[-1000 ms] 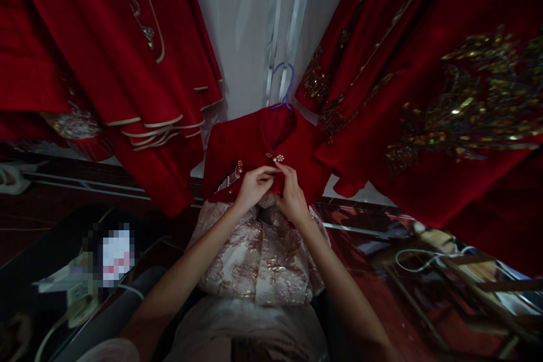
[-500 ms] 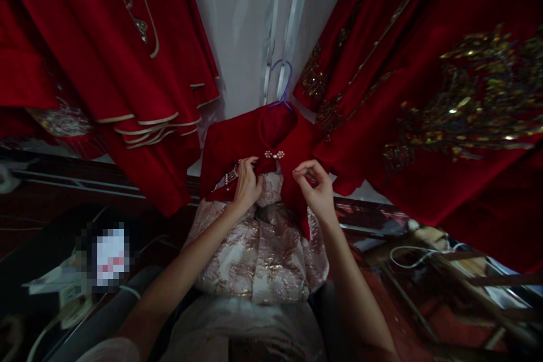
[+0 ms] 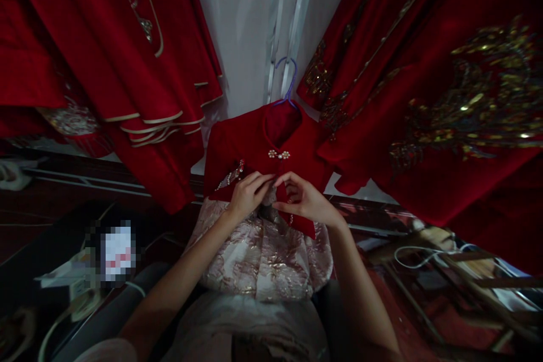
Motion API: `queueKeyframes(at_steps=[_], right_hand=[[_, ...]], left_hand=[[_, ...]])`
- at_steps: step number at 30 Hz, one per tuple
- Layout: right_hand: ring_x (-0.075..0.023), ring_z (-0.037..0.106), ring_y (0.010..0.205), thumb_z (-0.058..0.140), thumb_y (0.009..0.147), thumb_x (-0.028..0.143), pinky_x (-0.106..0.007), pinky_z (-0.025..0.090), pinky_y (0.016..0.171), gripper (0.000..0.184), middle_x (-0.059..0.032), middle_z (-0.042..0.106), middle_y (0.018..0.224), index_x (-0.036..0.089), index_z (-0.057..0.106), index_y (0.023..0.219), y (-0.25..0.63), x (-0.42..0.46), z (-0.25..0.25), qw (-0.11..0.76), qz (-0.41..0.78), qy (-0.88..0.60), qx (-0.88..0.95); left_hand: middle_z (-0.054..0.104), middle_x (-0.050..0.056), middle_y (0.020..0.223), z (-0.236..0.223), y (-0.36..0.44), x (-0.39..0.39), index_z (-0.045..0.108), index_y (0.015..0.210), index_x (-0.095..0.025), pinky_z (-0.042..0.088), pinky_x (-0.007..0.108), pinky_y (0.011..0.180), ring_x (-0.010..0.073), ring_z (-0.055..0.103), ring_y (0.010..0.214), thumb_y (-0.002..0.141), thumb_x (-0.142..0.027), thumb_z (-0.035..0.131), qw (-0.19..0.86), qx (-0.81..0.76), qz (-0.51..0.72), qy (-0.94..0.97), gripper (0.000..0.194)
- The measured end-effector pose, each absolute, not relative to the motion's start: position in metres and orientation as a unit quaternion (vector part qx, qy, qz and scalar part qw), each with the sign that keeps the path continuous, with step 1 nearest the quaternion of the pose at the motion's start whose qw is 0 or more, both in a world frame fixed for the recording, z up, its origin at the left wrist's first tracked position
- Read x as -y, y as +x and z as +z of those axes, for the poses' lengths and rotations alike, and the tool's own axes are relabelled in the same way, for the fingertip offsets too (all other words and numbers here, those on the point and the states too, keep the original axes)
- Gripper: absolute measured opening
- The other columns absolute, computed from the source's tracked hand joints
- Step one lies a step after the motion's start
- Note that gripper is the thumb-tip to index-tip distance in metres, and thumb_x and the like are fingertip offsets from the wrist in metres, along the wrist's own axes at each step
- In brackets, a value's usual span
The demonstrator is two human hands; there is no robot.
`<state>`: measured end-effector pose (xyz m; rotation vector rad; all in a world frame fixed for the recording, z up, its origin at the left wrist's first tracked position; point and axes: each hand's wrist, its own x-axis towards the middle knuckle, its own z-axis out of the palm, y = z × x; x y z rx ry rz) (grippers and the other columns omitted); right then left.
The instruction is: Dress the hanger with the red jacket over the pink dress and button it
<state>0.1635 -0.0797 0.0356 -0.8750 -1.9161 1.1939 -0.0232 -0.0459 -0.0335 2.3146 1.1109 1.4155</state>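
Left hand (image 3: 250, 195) half-curled, right hand (image 3: 303, 198) thumb and forefinger parted, both at front edges of one red cloth jacket (image 3: 237, 136); can't tell if either grips. Jacket dead ahead, collar away from person, long axis fore-aft. Two pearly flower-shaped clasp halves (image 3: 272, 154), one purple wire hanger (image 3: 293, 82).

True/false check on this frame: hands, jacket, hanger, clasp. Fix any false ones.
1. The purple hanger is at the neck of the red jacket. True.
2. Both hands are on the hanger. False: the left hand and right hand are at the jacket's front.
3. The clasp is above both hands in the picture. True.
4. The right hand is clenched in a fist. False: it is partly open.
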Motion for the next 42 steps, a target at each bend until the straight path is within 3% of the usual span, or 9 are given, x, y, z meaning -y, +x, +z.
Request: queueKeyframes(at_steps=[4, 8, 13, 20, 23, 27, 37, 42], right_hand=[[-0.0108, 0.053, 0.075, 0.073, 0.072, 0.031, -0.022, 0.048, 0.062, 0.039, 0.0006, 0.054, 0.091, 0.024, 0.052, 0.104, 0.169, 0.080, 0.039, 0.342, 0.470, -0.346, 0.737], [-0.0110, 0.053, 0.077, 0.075, 0.070, 0.030, -0.022, 0.048, 0.062, 0.040, 0.0001, 0.053, 0.090, 0.023, 0.052, 0.102, 0.172, 0.080, 0.042, 0.342, 0.467, -0.351, 0.736], [-0.0101, 0.051, 0.078, 0.074, 0.071, 0.028, -0.020, 0.048, 0.061, 0.041, 0.0012, 0.049, 0.087, 0.022, 0.051, 0.105, 0.170, 0.079, 0.039, 0.330, 0.488, -0.341, 0.733], [-0.0087, 0.054, 0.072, 0.074, 0.073, 0.034, -0.022, 0.051, 0.064, 0.039, 0.0016, 0.052, 0.087, 0.022, 0.051, 0.101, 0.155, 0.070, 0.022, 0.398, 0.462, -0.344, 0.714], [-0.0093, 0.054, 0.065, 0.070, 0.076, 0.039, -0.022, 0.052, 0.056, 0.037, 0.0040, 0.050, 0.076, 0.023, 0.048, 0.101, 0.147, 0.067, 0.017, 0.419, 0.469, -0.363, 0.688], [-0.0100, 0.055, 0.065, 0.068, 0.077, 0.038, -0.024, 0.055, 0.057, 0.035, 0.0046, 0.049, 0.074, 0.024, 0.047, 0.102, 0.142, 0.065, 0.012, 0.422, 0.485, -0.363, 0.674], [-0.0118, 0.059, 0.075, 0.069, 0.076, 0.034, -0.023, 0.053, 0.062, 0.040, 0.0011, 0.057, 0.083, 0.023, 0.047, 0.106, 0.135, 0.060, 0.004, 0.461, 0.440, -0.362, 0.680], [-0.0114, 0.060, 0.072, 0.066, 0.077, 0.032, -0.020, 0.049, 0.056, 0.032, 0.0005, 0.060, 0.081, 0.022, 0.049, 0.101, 0.125, 0.047, 0.004, 0.471, 0.397, -0.372, 0.695]], left_hand=[[0.061, 0.006, 0.104, -0.025, -0.023, 0.041, 0.066, 0.106, -0.026, 0.043, 0.037, 0.094, 0.0208, 0.055, 0.102, 0.087, -0.025, 0.054, 0.025, -0.414, 0.496, 0.763, 0.023], [0.047, 0.012, 0.122, -0.031, -0.035, 0.023, 0.051, 0.126, -0.021, 0.038, 0.046, 0.102, 0.0271, 0.046, 0.117, 0.083, -0.019, 0.056, -0.021, -0.503, 0.518, 0.692, 0.043], [0.045, 0.010, 0.112, -0.050, -0.053, 0.005, 0.050, 0.115, -0.019, 0.050, 0.034, 0.084, 0.0175, 0.056, 0.092, 0.086, -0.015, 0.047, 0.036, -0.513, 0.512, 0.688, 0.029], [0.055, 0.004, 0.089, -0.051, -0.060, -0.002, 0.048, 0.098, -0.019, 0.049, 0.028, 0.068, 0.0140, 0.056, 0.071, 0.087, -0.027, 0.053, 0.073, -0.518, 0.506, 0.685, 0.014], [0.056, 0.003, 0.085, -0.052, -0.057, -0.001, 0.050, 0.093, -0.020, 0.048, 0.028, 0.069, 0.0149, 0.057, 0.074, 0.089, -0.022, 0.048, 0.072, -0.502, 0.492, 0.707, 0.005], [0.055, 0.007, 0.095, -0.054, -0.056, -0.002, 0.050, 0.098, -0.019, 0.049, 0.030, 0.071, 0.0172, 0.057, 0.082, 0.086, -0.024, 0.054, 0.022, -0.526, 0.533, 0.662, 0.014], [0.062, 0.003, 0.084, -0.052, -0.060, -0.002, 0.054, 0.098, -0.019, 0.048, 0.025, 0.066, 0.0136, 0.059, 0.073, 0.080, -0.025, 0.060, 0.097, -0.504, 0.543, 0.665, 0.020], [0.070, 0.003, 0.080, -0.048, -0.058, -0.001, 0.065, 0.086, -0.017, 0.050, 0.024, 0.064, 0.0125, 0.064, 0.067, 0.079, -0.026, 0.059, 0.210, -0.498, 0.573, 0.616, 0.013]])
